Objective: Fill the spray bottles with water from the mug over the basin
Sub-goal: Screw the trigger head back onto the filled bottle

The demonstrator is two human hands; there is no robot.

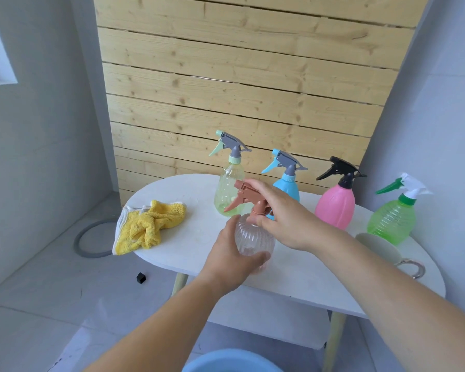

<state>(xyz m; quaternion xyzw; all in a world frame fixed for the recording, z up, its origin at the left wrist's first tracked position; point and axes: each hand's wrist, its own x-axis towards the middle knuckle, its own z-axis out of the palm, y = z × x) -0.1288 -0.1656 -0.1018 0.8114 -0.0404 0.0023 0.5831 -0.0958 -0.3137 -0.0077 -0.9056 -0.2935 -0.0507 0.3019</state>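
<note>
Uncapping, seemingly: left hand (232, 261) grips clear spray bottle (253, 237), right hand (285, 218) pinches its brown sprayer (243, 196); twist off next, over six-o'clock basin (231, 362).

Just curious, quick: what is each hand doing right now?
Left hand: holds the clear bottle by its body.
Right hand: grips that bottle's brown spray head at the collar.
</note>
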